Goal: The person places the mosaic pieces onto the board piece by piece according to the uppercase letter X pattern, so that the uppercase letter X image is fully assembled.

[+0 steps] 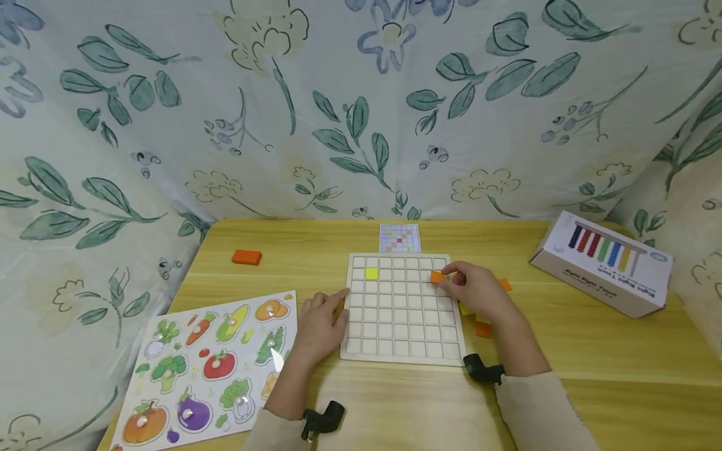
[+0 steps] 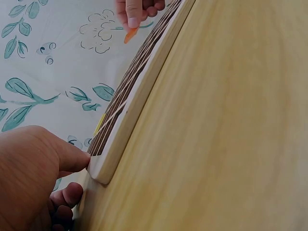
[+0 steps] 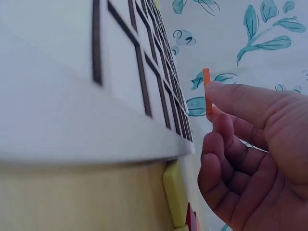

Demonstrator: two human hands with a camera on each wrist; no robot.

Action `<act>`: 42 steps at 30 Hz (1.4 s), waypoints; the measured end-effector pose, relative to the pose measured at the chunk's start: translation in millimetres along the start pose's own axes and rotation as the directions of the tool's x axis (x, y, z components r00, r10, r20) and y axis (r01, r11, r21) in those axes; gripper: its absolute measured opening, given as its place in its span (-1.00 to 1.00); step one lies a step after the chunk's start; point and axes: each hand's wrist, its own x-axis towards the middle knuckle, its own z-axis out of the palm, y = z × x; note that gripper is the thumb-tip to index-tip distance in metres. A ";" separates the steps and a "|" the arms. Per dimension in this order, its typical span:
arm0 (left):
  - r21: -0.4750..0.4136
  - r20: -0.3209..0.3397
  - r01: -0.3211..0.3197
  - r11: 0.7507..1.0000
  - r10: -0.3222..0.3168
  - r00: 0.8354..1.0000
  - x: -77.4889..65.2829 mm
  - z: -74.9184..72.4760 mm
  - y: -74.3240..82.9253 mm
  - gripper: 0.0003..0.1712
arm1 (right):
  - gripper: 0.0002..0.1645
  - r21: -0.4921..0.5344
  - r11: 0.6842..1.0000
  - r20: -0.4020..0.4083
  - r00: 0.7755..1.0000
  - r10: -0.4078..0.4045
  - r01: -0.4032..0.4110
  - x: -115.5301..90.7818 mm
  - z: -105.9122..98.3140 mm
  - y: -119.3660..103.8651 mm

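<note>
At the table's middle: the grid board [image 1: 399,299] lies flat, its twelve o'clock facing the floral backdrop [image 1: 350,75].
Orange tile [image 1: 437,277]: held just above the board at about half past one, clear of the cells.
Right hand [image 1: 476,289]: narrow, thumb and fingertip pinching that tile.
Left hand [image 1: 321,322]: fingers relaxed, holding nothing, touching the board's edge near nine o'clock.
Yellow tile [image 1: 371,274]: in a cell toward eleven.
Loose tiles [image 1: 482,329]: beside the board around three, partly hidden by the right hand.
Tile's risk: lowered crooked, it could catch a grid line; fingers covering cells could mean a neighbouring square.
Board's risk: a push from the left hand could slide it.
Pile's risk: the right wrist, so near, could scatter it.
</note>
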 end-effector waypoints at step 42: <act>0.002 0.001 0.006 1.000 -0.006 1.000 0.6 2.1 -1.6 -0.50 | -0.63 -0.152 0.986 0.106 0.993 -0.052 0.068 23.1 1.0 -13.2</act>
